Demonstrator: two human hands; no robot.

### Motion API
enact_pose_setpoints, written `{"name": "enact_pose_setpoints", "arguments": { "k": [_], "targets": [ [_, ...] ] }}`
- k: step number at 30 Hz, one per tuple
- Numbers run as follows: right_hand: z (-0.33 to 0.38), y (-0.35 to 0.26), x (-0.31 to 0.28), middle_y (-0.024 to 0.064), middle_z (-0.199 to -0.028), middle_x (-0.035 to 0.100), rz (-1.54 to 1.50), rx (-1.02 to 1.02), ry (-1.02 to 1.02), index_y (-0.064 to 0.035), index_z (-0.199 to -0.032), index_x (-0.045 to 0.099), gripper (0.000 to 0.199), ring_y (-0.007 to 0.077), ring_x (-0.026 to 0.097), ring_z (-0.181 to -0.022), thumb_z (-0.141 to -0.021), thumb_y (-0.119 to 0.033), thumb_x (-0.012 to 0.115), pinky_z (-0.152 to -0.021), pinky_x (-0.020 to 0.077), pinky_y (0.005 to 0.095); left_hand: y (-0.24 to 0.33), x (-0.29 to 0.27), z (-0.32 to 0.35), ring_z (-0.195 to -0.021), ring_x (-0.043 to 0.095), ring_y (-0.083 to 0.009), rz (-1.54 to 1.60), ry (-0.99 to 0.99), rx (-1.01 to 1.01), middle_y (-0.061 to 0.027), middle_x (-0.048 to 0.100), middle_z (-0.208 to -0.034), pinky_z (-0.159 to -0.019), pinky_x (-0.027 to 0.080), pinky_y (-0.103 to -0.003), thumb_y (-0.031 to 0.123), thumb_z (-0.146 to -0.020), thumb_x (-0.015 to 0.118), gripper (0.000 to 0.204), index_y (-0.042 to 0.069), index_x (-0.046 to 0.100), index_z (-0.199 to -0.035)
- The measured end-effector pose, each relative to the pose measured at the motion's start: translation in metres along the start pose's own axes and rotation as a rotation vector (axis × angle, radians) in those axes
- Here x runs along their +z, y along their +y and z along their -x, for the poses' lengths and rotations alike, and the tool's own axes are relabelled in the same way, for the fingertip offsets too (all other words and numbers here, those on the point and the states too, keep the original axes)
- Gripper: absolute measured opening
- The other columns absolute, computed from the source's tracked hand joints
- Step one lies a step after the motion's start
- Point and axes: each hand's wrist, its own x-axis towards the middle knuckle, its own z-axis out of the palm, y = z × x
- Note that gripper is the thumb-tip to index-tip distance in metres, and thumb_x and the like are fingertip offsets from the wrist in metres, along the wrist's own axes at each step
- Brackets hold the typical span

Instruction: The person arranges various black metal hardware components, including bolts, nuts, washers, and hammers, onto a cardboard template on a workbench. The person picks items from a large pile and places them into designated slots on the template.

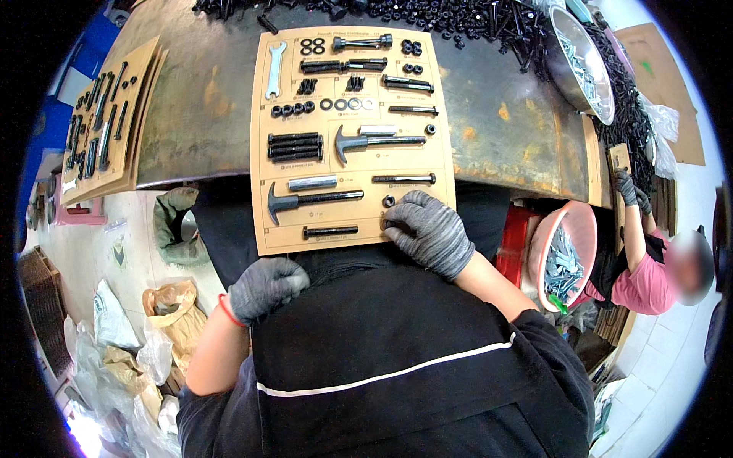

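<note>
A tan cardboard panel (431,156) lies over the near edge of the metal table, overhanging towards my lap. It carries rows of black bolts (295,146), nuts, washers (340,104), a silver open-end wrench (276,70), metal sleeves (311,183) and two black T-shaped pieces with hooked heads (319,198). My right hand (431,233), in a grey glove, rests on the panel's lower right corner. Its curled fingers are beside a black nut (389,201); whatever they pinch is hidden. My gloved left hand (267,288) is closed below the lower left corner, its contents hidden.
Loose black bolts and nuts (458,19) heap along the table's far side. A metal bowl (603,99) and a pink basin (592,221) hold silver parts. More filled panels (145,114) stack at left. Bags (172,294) lie on the floor. A gloved co-worker (645,282) is at right.
</note>
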Motion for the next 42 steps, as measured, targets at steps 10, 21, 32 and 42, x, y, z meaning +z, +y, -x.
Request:
{"name": "enact_pose_setpoints", "arguments": {
  "k": [10,21,32,42],
  "targets": [
    [-0.01,0.026,-0.028,0.0128,-0.091,0.065,-0.135,0.003,0.197,-0.0059,-0.101,0.067,0.03,0.0293,0.065,-0.081,-0.082,-0.028,0.071,-0.075,0.053,0.0383,-0.004,0.038,-0.035,-0.054,0.055,-0.0074,0.615,0.294,0.111,-0.0079,0.067,-0.078,-0.05,0.044,-0.018,0.035,-0.093,0.061,0.035,0.001,0.062,-0.098],
    [-0.123,0.156,-0.047,0.0231,-0.125,0.056,0.27,0.326,0.534,-0.0013,-0.124,0.056,0.047,0.0383,0.052,-0.117,-0.088,-0.031,0.06,-0.102,0.04,0.0419,-0.018,-0.026,-0.016,-0.049,0.054,-0.0098,0.768,0.635,0.269,-0.0035,0.06,-0.066,-0.04,0.04,-0.017,0.027,-0.08,0.072,0.034,0.003,0.056,-0.099],
    [-0.114,0.104,-0.04,0.021,-0.109,0.063,0.245,0.492,0.345,-0.0031,-0.11,0.064,0.04,0.0364,0.057,-0.104,-0.086,-0.036,0.061,-0.094,0.0439,0.0438,-0.056,-0.008,0.002,-0.062,0.062,-0.0146,0.574,0.302,0.188,-0.0118,0.067,-0.087,-0.053,0.051,-0.023,0.038,-0.084,0.066,0.047,-0.004,0.063,-0.105],
    [-0.037,0.066,-0.032,0.0212,-0.094,0.064,0.104,0.625,0.041,-0.0029,-0.099,0.065,0.034,0.0367,0.06,-0.094,-0.088,-0.035,0.059,-0.085,0.0467,0.0448,-0.059,-0.005,0.047,-0.059,0.064,-0.0141,0.667,0.611,0.243,-0.0135,0.068,-0.08,-0.049,0.051,-0.021,0.035,-0.087,0.067,0.041,-0.003,0.061,-0.103]
  ]
}}
